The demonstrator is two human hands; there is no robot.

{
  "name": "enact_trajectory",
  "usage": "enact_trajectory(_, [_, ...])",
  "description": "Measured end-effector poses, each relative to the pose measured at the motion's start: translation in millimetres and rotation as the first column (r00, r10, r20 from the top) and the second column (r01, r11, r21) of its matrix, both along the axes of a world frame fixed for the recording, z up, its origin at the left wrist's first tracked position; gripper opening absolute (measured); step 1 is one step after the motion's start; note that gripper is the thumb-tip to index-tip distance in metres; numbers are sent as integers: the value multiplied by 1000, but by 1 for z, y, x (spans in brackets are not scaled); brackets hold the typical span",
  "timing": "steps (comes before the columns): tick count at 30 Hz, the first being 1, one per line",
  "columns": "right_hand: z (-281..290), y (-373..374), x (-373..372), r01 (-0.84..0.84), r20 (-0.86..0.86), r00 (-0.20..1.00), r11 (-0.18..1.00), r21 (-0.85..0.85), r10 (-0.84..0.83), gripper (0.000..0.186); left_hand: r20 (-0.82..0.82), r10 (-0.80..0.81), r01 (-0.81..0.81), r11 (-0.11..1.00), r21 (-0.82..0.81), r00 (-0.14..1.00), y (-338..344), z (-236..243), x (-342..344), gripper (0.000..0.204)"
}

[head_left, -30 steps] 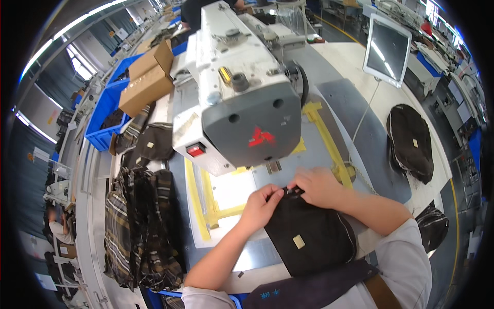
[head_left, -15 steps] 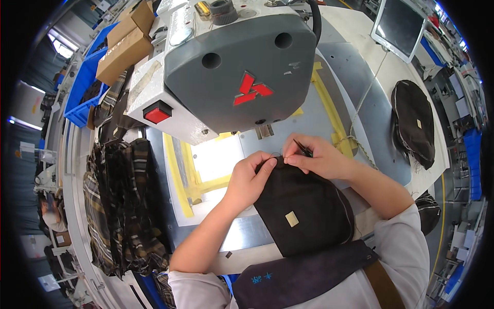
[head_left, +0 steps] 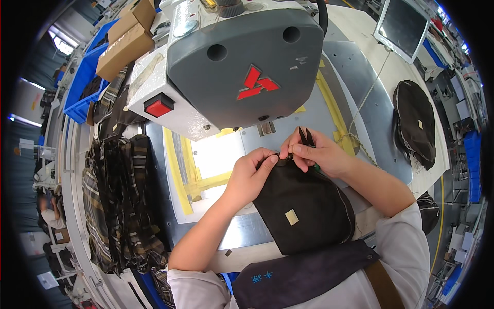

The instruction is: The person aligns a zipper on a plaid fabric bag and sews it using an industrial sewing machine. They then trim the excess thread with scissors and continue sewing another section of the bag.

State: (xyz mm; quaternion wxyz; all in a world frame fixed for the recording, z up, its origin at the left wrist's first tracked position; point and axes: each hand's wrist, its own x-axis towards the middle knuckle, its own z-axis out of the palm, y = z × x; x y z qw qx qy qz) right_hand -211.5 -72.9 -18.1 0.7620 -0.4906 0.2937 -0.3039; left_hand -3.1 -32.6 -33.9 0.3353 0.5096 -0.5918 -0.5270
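Near the machine head (head_left: pixel 244 67), I see left hand (head_left: pixel 250 175) pinching dark fabric piece (head_left: pixel 309 202) at its far edge; right hand (head_left: pixel 319 153) (gripping snips (head_left: pixel 310 137)) just beside; long axis bodyward.

A pale tabletop (head_left: pixel 355 27) with a grey metal plate (head_left: pixel 382 129); a dark fabric piece (head_left: pixel 314 203) lies across its near edge, a rounded pouch (head_left: pixel 415 121) at right.
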Motion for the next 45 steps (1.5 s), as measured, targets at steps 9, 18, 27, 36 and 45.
enact_trajectory(9, [-2,0,0,11,-10,1000,1000,-18,-12,15,-2,7,-7,1000,-8,1000,0,-2,0,22])
enact_trajectory(18, [-4,-1,0,17,0,1000,998,53,-17,18,48,-2,4,999,-33,999,1,2,-1,22])
enact_trajectory(27, [-3,0,0,53,42,997,994,98,-57,15,42,-19,21,999,-32,999,2,2,-3,20])
enact_trajectory(36, [16,-9,-25,179,-101,975,969,-167,-197,23,-63,35,-32,999,43,997,0,-3,4,17])
enact_trajectory(45, [11,26,-9,-270,-512,745,509,-817,-427,36,-234,74,-52,994,99,969,2,1,2,18])
